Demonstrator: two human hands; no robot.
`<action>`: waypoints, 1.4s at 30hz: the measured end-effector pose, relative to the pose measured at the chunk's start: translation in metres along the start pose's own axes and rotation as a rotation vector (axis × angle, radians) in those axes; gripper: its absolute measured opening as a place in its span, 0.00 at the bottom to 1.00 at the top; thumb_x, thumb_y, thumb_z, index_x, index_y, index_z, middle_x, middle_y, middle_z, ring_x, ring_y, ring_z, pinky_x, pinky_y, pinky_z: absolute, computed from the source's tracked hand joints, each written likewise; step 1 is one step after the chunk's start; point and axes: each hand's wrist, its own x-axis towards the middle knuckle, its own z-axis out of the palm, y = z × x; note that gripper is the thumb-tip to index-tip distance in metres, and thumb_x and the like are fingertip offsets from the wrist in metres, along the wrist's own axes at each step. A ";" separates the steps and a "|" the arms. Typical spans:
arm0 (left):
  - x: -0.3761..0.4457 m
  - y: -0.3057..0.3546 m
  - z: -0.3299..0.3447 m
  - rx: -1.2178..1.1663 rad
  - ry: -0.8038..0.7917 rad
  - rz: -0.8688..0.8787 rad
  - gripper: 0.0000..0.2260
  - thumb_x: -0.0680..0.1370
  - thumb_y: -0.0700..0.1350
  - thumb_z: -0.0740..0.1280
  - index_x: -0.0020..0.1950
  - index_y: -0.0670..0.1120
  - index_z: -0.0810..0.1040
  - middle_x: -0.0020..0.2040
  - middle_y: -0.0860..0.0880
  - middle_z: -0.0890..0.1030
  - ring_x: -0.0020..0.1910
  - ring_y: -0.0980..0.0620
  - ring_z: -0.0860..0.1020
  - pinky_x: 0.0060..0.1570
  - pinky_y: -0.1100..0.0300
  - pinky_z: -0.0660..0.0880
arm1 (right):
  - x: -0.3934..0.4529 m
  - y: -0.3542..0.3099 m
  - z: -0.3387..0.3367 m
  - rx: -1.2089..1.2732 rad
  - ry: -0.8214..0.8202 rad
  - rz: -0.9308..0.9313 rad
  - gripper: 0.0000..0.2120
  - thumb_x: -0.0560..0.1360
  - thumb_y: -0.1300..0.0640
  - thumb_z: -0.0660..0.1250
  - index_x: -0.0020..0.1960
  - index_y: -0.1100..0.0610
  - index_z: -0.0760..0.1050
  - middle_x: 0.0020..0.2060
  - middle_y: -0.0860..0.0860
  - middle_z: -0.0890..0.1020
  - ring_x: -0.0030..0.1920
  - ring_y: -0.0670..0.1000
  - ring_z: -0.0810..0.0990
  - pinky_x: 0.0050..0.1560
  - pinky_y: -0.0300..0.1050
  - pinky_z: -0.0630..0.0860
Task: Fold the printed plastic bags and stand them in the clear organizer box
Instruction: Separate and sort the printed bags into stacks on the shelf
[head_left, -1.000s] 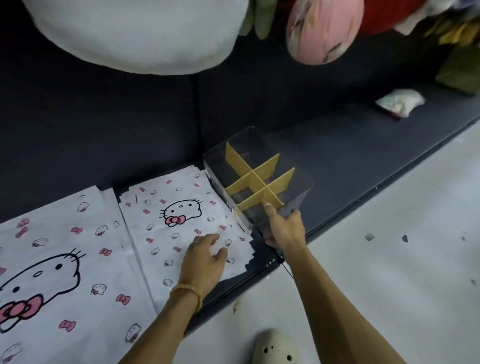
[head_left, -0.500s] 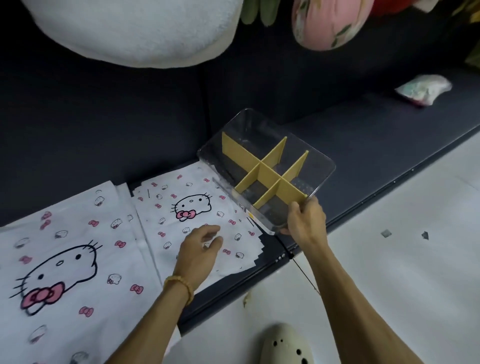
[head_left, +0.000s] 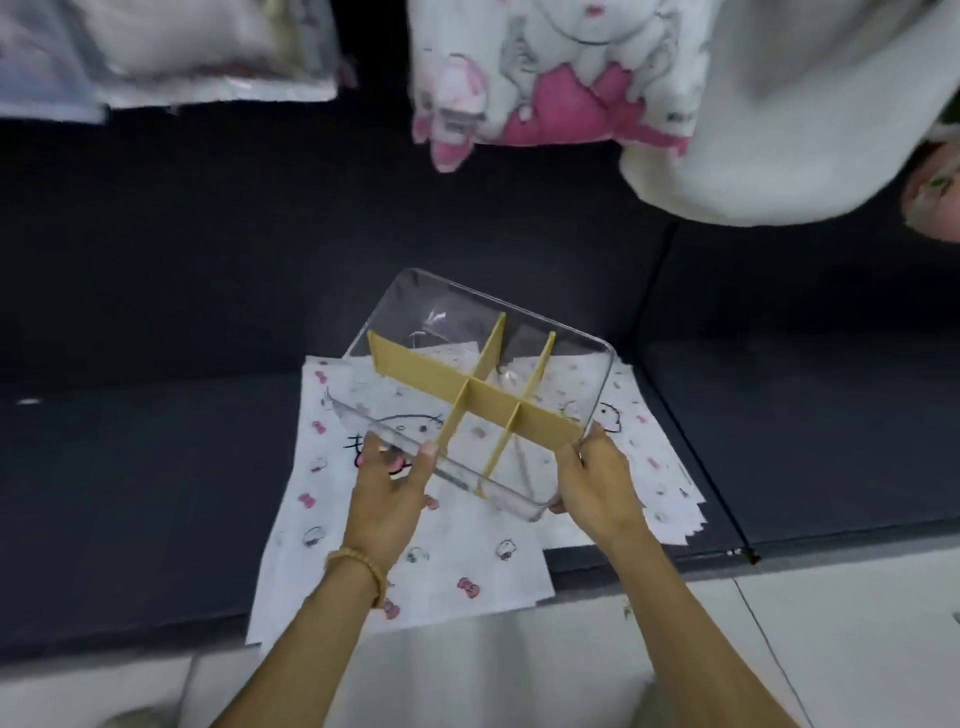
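Head view | I see left hand (head_left: 387, 499) and right hand (head_left: 597, 483) each pinching the clear plastic organizer box with yellow dividers (head_left: 483, 395), compartments empty | white cat-print plastic bags (head_left: 452, 556) beneath both grips, flat, unfolded | nothing stood yet.

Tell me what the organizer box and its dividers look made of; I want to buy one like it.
The organizer box looks like clear, glossy hard plastic, perhaps acrylic: the printed bags show through its walls, and its rim catches glare. The dividers are flat, opaque, matte tan panels slotted crosswise, possibly plastic or thin board; the picture cannot settle which.
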 end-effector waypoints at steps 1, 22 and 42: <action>-0.001 0.000 -0.020 -0.010 0.037 0.016 0.26 0.75 0.55 0.69 0.71 0.57 0.63 0.62 0.54 0.75 0.56 0.51 0.79 0.48 0.53 0.79 | -0.002 -0.012 0.017 -0.020 -0.037 -0.033 0.06 0.81 0.60 0.55 0.52 0.61 0.69 0.43 0.60 0.79 0.41 0.59 0.82 0.43 0.59 0.81; 0.044 -0.105 -0.413 -0.056 0.797 -0.184 0.30 0.72 0.54 0.73 0.70 0.48 0.66 0.65 0.50 0.76 0.61 0.47 0.76 0.64 0.46 0.73 | 0.008 -0.212 0.462 -0.220 -0.737 -0.396 0.07 0.80 0.55 0.57 0.56 0.52 0.70 0.46 0.50 0.81 0.32 0.50 0.84 0.39 0.50 0.83; 0.071 -0.160 -0.563 -0.112 0.879 -0.340 0.17 0.78 0.46 0.68 0.65 0.45 0.72 0.59 0.45 0.79 0.58 0.44 0.79 0.61 0.46 0.75 | -0.006 -0.296 0.673 -0.024 -0.721 -0.383 0.12 0.81 0.53 0.61 0.62 0.52 0.75 0.49 0.47 0.82 0.51 0.52 0.82 0.57 0.55 0.79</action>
